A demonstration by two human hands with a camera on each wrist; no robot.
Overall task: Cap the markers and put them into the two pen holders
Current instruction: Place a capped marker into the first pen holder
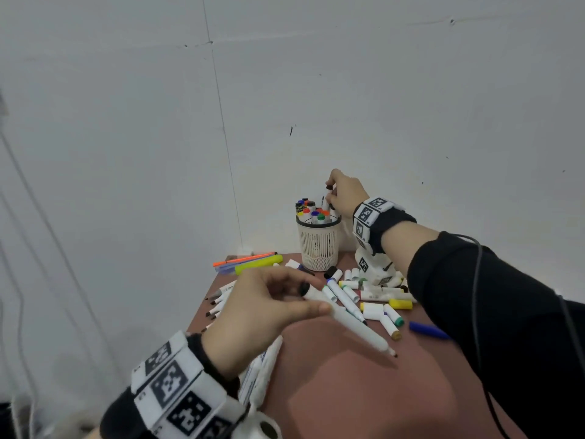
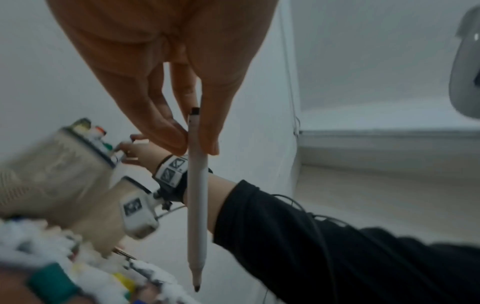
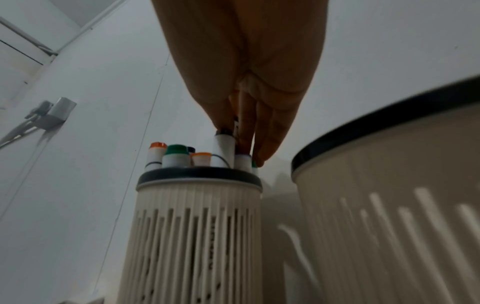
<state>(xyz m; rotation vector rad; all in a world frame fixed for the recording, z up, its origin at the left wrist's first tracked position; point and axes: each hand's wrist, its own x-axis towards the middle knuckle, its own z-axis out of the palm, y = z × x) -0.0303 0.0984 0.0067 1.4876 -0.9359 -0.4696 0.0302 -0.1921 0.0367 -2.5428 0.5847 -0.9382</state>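
Our right hand (image 1: 346,193) reaches to the far side of the worktop (image 1: 364,384), over the slatted pen holder (image 1: 319,243) by the wall. Its fingers (image 3: 270,131) pinch the top of a black-capped marker (image 3: 225,149) and hold it upright among the capped ones already standing there, so it can slide straight down into a gap rather than jam against its neighbours. The second holder (image 3: 389,185) stands just right of the first, close to the wrist camera; in the head view our forearm hides it.

Our left hand (image 1: 269,307) hovers nearer to us, above the scattered pile. Thumb and fingers (image 2: 166,123) are closed on the back end of an uncapped marker (image 1: 351,326), its bare tip pointing right and down toward the loose caps (image 1: 400,304). We judge it is held by the tail so that the tip end stays free for a cap.

Many markers and caps lie unsorted on the worktop between the two hands. An orange pen (image 1: 245,258) and a yellow highlighter (image 1: 258,264) lie at the far left edge.

The first holder looks fairly full, so crowding is the risk.
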